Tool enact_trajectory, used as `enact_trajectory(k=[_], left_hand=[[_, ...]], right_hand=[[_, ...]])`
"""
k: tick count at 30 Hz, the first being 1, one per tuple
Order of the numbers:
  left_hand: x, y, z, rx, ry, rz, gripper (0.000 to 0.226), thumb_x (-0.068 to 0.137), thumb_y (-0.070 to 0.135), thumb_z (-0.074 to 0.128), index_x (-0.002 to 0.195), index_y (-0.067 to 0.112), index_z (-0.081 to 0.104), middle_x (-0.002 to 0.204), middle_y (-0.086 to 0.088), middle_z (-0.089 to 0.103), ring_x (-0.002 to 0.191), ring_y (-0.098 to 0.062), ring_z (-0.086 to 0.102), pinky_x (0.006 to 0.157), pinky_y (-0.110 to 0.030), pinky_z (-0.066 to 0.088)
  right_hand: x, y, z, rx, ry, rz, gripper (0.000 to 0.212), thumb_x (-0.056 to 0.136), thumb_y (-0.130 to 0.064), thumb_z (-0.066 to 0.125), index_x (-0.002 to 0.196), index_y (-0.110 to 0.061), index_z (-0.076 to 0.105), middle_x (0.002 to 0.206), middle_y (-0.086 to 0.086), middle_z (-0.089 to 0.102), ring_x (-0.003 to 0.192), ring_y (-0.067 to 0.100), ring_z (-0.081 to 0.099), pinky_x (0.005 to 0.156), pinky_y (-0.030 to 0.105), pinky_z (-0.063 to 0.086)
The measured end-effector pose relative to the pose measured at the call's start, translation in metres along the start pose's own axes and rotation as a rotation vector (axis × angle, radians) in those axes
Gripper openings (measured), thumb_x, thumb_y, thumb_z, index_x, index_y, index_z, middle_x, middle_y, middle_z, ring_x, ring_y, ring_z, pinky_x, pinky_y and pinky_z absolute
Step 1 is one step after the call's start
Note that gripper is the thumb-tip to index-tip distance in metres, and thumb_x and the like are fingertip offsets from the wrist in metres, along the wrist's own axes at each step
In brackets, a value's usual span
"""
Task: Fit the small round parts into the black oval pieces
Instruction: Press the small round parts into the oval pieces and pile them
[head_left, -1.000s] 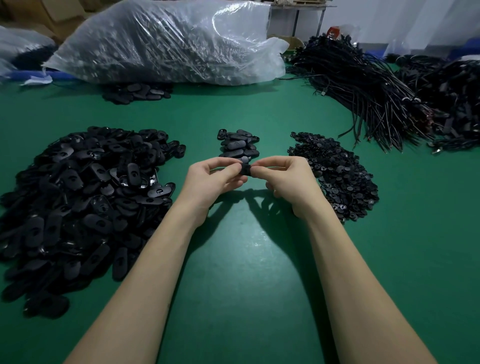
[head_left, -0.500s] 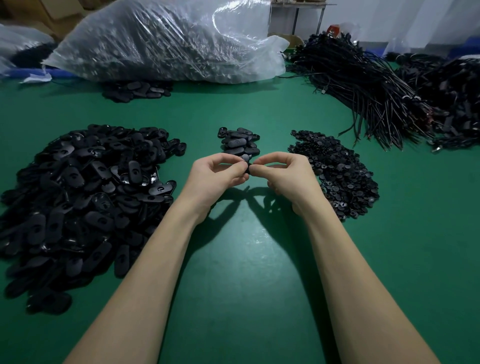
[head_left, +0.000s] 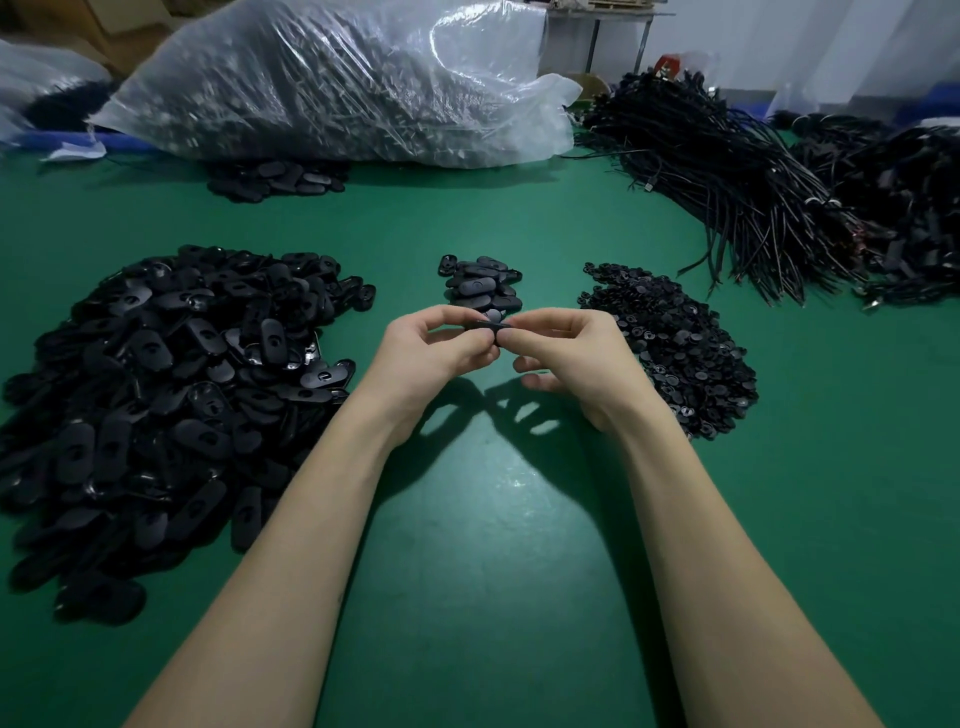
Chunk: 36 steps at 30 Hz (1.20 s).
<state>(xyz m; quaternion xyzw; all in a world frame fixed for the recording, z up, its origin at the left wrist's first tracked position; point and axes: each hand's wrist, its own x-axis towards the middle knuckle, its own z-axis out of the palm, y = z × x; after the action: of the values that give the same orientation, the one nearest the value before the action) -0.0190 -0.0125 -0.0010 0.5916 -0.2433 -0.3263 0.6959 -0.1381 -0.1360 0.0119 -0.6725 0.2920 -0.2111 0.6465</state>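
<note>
My left hand (head_left: 434, 351) and my right hand (head_left: 569, 358) meet above the middle of the green table, fingertips pinched together on one black oval piece (head_left: 491, 325) held edge-on between them. A small round part (head_left: 493, 315) shows just above it at the fingertips. A big heap of black oval pieces (head_left: 166, 384) lies to the left. The pile of small round parts (head_left: 675, 343) lies to the right, beside my right hand. A small stack of oval pieces (head_left: 483, 283) sits just beyond my fingers.
A large clear plastic bag of parts (head_left: 332, 83) lies across the back. A few oval pieces (head_left: 275, 179) rest in front of it. Bundles of black cables (head_left: 737, 176) fill the back right. The green table (head_left: 493, 545) stretches below my forearms.
Both hands stayed together at the centre; the fingers have shifted their pinch, and the oval piece now shows edge-on between the fingertips. The view tilted slightly.
</note>
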Motion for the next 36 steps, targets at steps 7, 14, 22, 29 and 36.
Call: enact_trajectory(k=[7, 14, 22, 29, 36], left_hand=[[0.0, -0.003, -0.001, 0.209, -0.013, 0.067, 0.014, 0.091, 0.001, 0.07, 0.1, 0.01, 0.073, 0.084, -0.008, 0.078, 0.077, -0.015, 0.074, 0.082, -0.024, 0.059], [0.0, -0.004, -0.001, 0.299, -0.02, 0.108, 0.015, 0.092, 0.0, 0.068, 0.097, 0.013, 0.074, 0.083, -0.004, 0.078, 0.077, -0.013, 0.074, 0.081, -0.024, 0.058], [-0.001, -0.004, -0.001, 0.283, -0.01, 0.066, 0.015, 0.091, -0.002, 0.069, 0.094, 0.013, 0.074, 0.082, -0.003, 0.078, 0.076, -0.014, 0.075, 0.075, -0.02, 0.057], [0.004, -0.008, 0.002, 0.439, 0.124, 0.098, 0.018, 0.089, 0.008, 0.072, 0.084, 0.026, 0.074, 0.076, 0.001, 0.078, 0.076, -0.015, 0.076, 0.081, -0.032, 0.06], [0.003, -0.009, 0.0, 0.255, 0.128, 0.026, 0.012, 0.089, 0.004, 0.071, 0.097, 0.014, 0.07, 0.076, -0.005, 0.077, 0.068, -0.014, 0.073, 0.072, -0.028, 0.06]], right_hand=[[0.003, 0.004, 0.006, 0.0, 0.036, -0.019, 0.006, 0.085, -0.001, 0.079, 0.087, -0.005, 0.074, 0.067, -0.001, 0.074, 0.062, 0.01, 0.071, 0.06, 0.023, 0.059], [0.003, 0.007, 0.007, -0.021, 0.04, -0.019, 0.008, 0.085, -0.001, 0.079, 0.091, 0.0, 0.074, 0.072, 0.005, 0.076, 0.068, 0.016, 0.076, 0.064, 0.024, 0.061], [0.002, 0.008, 0.007, -0.058, 0.031, -0.022, 0.009, 0.086, -0.002, 0.08, 0.092, -0.001, 0.074, 0.076, 0.007, 0.075, 0.069, 0.017, 0.076, 0.068, 0.029, 0.063], [0.001, 0.009, 0.017, -0.204, 0.095, -0.099, 0.01, 0.085, -0.006, 0.079, 0.08, -0.013, 0.073, 0.066, 0.0, 0.073, 0.064, 0.017, 0.075, 0.07, 0.038, 0.066], [0.005, 0.012, 0.013, -0.395, 0.069, -0.231, 0.021, 0.086, -0.011, 0.077, 0.101, -0.024, 0.071, 0.086, -0.003, 0.069, 0.063, 0.016, 0.073, 0.071, 0.035, 0.064]])
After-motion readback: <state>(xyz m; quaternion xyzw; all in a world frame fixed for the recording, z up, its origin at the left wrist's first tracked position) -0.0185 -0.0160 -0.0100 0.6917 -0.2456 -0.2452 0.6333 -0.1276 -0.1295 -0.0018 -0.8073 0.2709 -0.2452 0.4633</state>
